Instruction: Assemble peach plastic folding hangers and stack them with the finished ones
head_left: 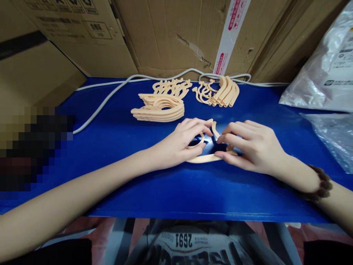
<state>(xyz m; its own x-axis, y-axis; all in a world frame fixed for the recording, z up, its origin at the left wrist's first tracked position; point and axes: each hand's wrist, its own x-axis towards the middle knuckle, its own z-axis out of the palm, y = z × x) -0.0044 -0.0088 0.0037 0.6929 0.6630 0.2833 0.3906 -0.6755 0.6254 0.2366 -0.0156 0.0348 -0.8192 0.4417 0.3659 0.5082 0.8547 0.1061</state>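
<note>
Beige curved plastic pieces point(205, 158) lie on the blue table between my two hands, partly covered by them. My left hand point(186, 141) is at their left side, fingers bent around the pieces, thumb by the long lower bar. My right hand point(249, 145) holds the right end, its thumb on the lower bar and its fingers curled above. A separate-looking curved arm point(214, 129) slants up between the hands. Where the pieces join under my fingers is hidden.
Behind my hands stand a stack of beige hanger-like parts point(160, 113), a pile of hooks point(172, 87), more hooks point(203, 92) and curved arms point(226, 92). A white cable point(103, 102) runs along cardboard boxes point(171, 36). Plastic bags point(321, 79) lie at the right.
</note>
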